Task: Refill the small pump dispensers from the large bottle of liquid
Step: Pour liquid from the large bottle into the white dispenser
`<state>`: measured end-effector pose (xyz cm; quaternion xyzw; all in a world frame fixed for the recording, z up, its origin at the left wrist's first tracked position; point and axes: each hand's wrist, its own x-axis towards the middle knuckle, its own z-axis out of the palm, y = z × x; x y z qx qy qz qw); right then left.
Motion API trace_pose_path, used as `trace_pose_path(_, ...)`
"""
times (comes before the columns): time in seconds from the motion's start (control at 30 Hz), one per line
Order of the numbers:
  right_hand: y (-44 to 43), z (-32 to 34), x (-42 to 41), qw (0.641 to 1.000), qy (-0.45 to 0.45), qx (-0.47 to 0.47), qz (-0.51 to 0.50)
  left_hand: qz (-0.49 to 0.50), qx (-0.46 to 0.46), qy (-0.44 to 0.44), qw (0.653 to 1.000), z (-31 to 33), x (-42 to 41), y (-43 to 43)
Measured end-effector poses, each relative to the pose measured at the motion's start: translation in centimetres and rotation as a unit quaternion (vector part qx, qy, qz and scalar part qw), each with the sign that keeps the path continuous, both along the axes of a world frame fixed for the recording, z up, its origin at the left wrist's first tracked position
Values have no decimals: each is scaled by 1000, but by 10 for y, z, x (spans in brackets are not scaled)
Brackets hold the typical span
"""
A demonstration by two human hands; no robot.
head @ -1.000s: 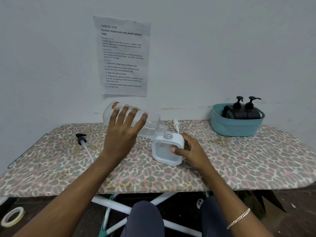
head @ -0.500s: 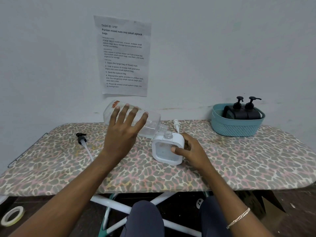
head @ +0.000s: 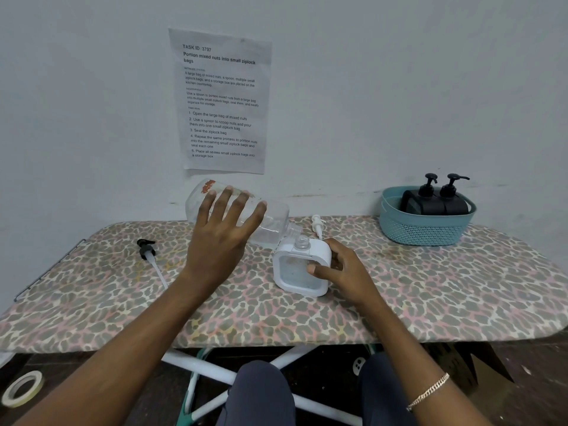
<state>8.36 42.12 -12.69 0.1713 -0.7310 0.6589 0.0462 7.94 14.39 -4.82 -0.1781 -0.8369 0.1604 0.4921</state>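
My left hand (head: 222, 238) grips a large clear bottle (head: 273, 224), tipped on its side with its neck pointing down at the open mouth of a small white square dispenser (head: 295, 272). The dispenser stands tilted on the ironing board, and my right hand (head: 341, 272) holds it from the right, thumb on its front face. Behind the dispenser lies a white pump head (head: 318, 224). A black pump head with a long white tube (head: 150, 256) rests on the board to the left.
A teal basket (head: 424, 229) at the back right holds two black pump dispensers (head: 436, 201). The leopard-print ironing board (head: 430, 302) stands against a wall bearing a printed sheet (head: 221, 99). A tape roll (head: 21, 388) lies on the floor at left.
The bottle stays tipped over the dispenser; both hands have hardly moved.
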Motion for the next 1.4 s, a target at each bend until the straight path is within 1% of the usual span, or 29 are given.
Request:
trace_pose_path(0.57, 0, 1, 0, 1000, 3, 15, -3, -3, 2, -5, 1000, 1, 1, 1)
trace_pose_path(1.4, -1, 3, 0, 1000, 3, 9, -1, -6, -8, 0, 1000, 3, 1, 0)
